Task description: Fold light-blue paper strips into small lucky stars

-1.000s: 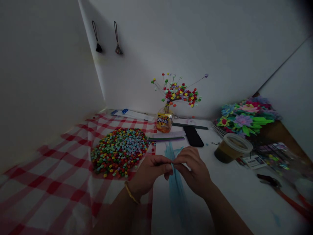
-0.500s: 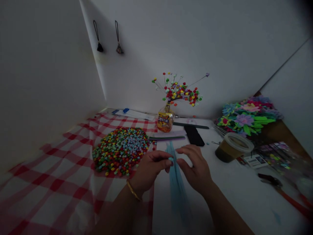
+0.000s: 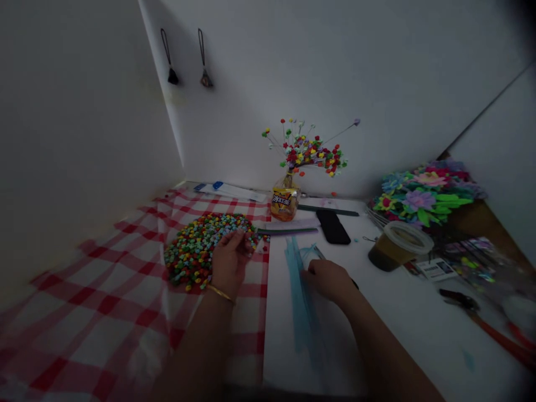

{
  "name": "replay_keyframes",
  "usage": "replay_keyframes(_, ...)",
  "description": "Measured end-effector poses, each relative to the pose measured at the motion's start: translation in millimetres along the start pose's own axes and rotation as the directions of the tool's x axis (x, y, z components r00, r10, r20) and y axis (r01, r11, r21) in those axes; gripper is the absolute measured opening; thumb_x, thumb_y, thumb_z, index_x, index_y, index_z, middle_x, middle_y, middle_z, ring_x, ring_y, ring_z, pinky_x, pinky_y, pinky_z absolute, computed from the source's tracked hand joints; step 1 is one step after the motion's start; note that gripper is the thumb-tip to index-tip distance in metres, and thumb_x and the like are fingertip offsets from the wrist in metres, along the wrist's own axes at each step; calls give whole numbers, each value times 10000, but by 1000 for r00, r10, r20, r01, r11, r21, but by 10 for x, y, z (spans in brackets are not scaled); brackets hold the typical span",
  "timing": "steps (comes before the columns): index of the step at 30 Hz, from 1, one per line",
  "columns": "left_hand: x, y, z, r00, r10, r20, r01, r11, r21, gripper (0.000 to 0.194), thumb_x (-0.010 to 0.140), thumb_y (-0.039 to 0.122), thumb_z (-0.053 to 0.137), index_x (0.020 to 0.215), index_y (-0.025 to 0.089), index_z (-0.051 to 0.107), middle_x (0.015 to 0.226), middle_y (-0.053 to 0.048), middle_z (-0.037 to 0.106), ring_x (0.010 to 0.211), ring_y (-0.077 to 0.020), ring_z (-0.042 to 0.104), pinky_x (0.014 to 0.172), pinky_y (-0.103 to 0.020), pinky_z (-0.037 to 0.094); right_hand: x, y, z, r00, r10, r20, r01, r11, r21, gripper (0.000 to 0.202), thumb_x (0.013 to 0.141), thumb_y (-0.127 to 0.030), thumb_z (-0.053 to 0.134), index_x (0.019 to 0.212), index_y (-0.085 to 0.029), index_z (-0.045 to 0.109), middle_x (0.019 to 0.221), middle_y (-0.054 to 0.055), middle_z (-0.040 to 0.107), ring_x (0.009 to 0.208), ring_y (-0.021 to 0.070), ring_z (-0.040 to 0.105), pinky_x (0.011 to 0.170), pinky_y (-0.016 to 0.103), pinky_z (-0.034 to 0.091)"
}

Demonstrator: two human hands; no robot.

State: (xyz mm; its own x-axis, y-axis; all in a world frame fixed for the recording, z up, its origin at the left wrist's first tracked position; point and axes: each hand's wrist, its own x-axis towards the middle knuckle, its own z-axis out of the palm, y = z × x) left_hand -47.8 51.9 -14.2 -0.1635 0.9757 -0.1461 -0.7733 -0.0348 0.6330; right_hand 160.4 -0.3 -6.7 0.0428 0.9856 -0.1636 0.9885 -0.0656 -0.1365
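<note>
Strips (image 3: 298,326), pale blue, lie overlapped in a long bundle on the white table (image 3: 397,335), running toward the person; because they look thin and loose, tugging one could drag or crease its neighbours, and a careless sweep of the right forearm might fan them apart; the left hand (image 3: 229,259), at the right side of the star pile (image 3: 190,254), could scatter stars over the checked cloth (image 3: 104,304) if it pushed in too hard. Right hand (image 3: 333,280) sits just beside the bundle, fingertips at its right edge near the far end; its fingers are curled in tightly, though whether they pinch a strip I cannot tell; the left fingers, well apart from the strips, are loosely bent, their gap and any star between them too dim to make out.
</note>
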Motion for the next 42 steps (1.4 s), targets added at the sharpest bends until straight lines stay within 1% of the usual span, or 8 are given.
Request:
replay_keyframes(7, 121, 149, -110, 992, 98, -81, -99, 995, -7, 99, 766, 72, 576, 804, 163, 570, 708, -1, 676, 673, -115, 656, 653, -231, 504, 28, -80, 20, 999, 20, 42, -20, 1000, -7, 368, 839, -467, 457, 800, -174, 677, 867, 121, 708, 811, 258, 657, 639, 315, 420)
replay_keyframes(9, 73, 154, -77, 991, 123, -56, -123, 992, 3, 242, 767, 67, 581, 957, 213, 544, 753, 21, 675, 759, -123, 661, 743, -255, 499, 34, -87, 31, 999, 24, 38, -24, 1000, 0, 409, 842, -503, 442, 813, -170, 678, 874, 133, 706, 822, 266, 657, 659, 329, 430)
replay_keyframes(13, -100, 3, 49, 998, 61, 33, -63, 996, 69, 611, 683, 67, 678, 1202, 292, 449, 797, 28, 674, 768, -150, 655, 757, -309, 494, 43, -91, 63, 999, 23, 21, -24, 999, 22, 417, 838, -510, 448, 835, -162, 678, 886, 139, 705, 851, 280, 652, 672, 343, 433)
replay_keyframes(16, -254, -183, 131, 984, -102, 149, 66, 971, 231, 504, 670, 208, 735, 1134, 220, 538, 895, -30, 672, 843, -186, 648, 784, -336, 485, 60, -76, 90, 1000, 10, 17, -11, 999, 51, 302, 805, -418, 530, 817, -157, 683, 897, 128, 706, 872, 277, 644, 669, 330, 422)
replay_keyframes(21, -392, -341, 140, 904, -338, 262, 191, 866, 462, 348, 690, 336, 733, 954, 125, 648, 1041, -131, 653, 951, -238, 621, 823, -360, 464, 100, 4, 79, 1000, 3, -7, -2, 990, 141, 218, 788, -344, 552, 735, -175, 679, 781, 74, 692, 744, 210, 627, 588, 274, 371)
replay_keyframes(26, -384, -308, 113, 894, -349, 281, 179, 853, 490, 328, 690, 329, 734, 947, 137, 667, 1042, -133, 659, 942, -239, 619, 815, -365, 463, 75, 14, -28, 996, -45, -77, 63, 968, 243, 281, 825, -312, 489, 626, -173, 631, 661, 41, 642, 655, 166, 579, 554, 250, 331)
replay_keyframes(32, -404, -264, 121, 873, -372, 314, 144, 813, 564, 299, 717, 331, 703, 946, 139, 681, 1048, -132, 661, 949, -236, 609, 762, -328, 461, -8, -83, -74, 979, -121, -161, 171, 924, 342, 336, 889, -336, 381, 662, -179, 571, 637, -5, 589, 623, 121, 536, 537, 209, 336)
replay_keyframes(42, -467, -251, 145, 834, -462, 303, 181, 746, 640, 368, 698, 314, 722, 1033, 173, 666, 1123, -136, 652, 961, -241, 612, 766, -338, 458, -9, 22, -63, 993, -56, -101, 80, 964, 255, 269, 758, -181, 484, 504, -166, 571, 533, 16, 575, 532, 131, 505, 487, 249, 249)
